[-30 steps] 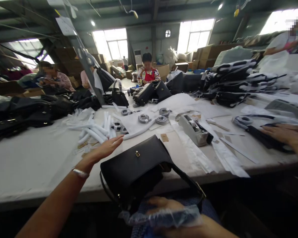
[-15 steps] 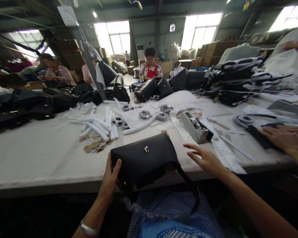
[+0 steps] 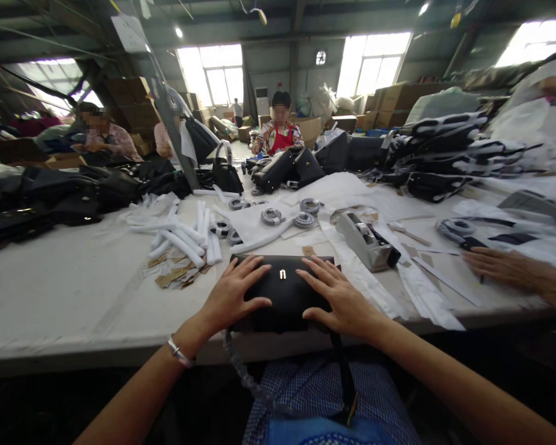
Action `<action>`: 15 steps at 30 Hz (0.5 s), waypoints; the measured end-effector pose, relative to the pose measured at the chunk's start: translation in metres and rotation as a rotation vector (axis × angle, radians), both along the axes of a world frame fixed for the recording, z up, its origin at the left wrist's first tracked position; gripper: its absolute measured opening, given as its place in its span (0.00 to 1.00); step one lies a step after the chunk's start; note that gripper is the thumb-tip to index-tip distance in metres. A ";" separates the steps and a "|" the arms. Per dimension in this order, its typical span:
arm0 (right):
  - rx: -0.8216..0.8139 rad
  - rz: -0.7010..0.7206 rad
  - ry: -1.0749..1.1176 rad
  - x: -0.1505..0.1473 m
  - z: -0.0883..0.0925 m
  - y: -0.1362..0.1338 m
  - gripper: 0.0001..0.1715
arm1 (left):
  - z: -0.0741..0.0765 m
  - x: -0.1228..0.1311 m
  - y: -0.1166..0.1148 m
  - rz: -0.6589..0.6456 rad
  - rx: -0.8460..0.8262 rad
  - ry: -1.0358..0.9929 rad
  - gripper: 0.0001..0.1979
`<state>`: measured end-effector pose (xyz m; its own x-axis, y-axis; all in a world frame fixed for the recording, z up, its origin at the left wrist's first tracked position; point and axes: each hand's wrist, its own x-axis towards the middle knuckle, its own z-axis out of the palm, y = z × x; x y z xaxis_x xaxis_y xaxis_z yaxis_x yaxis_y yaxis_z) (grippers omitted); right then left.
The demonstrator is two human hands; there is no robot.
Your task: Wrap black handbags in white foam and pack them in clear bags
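Note:
A black handbag with a small gold clasp lies on the table's front edge before me. My left hand rests on the left part of its top, fingers spread. On the right part lies my right hand, also flat with the fingers apart. The bag's strap hangs over the edge toward my lap, one stretch of it wrapped in clear plastic.
A grey tape dispenser stands right of the bag. White foam rolls and brown paper scraps lie at left, wrapped coils behind. A co-worker's hand is at far right. Black bags are heaped at left.
The bag has been turned square to me and set down flatter on the table. My right hand has come onto it, and my left hand has moved from its side to its top.

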<state>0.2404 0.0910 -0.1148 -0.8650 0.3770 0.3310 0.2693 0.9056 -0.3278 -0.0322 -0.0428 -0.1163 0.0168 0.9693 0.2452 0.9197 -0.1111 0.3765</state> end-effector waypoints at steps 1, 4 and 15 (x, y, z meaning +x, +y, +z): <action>0.008 0.033 -0.030 -0.006 0.003 0.004 0.42 | 0.000 0.003 -0.002 -0.005 -0.006 0.030 0.36; -0.026 -0.019 -0.054 -0.015 0.004 0.033 0.35 | -0.015 0.006 -0.013 0.200 0.089 -0.028 0.36; -0.465 -0.366 -0.007 -0.013 -0.017 0.081 0.23 | -0.047 -0.009 -0.012 0.587 -0.112 -0.777 0.38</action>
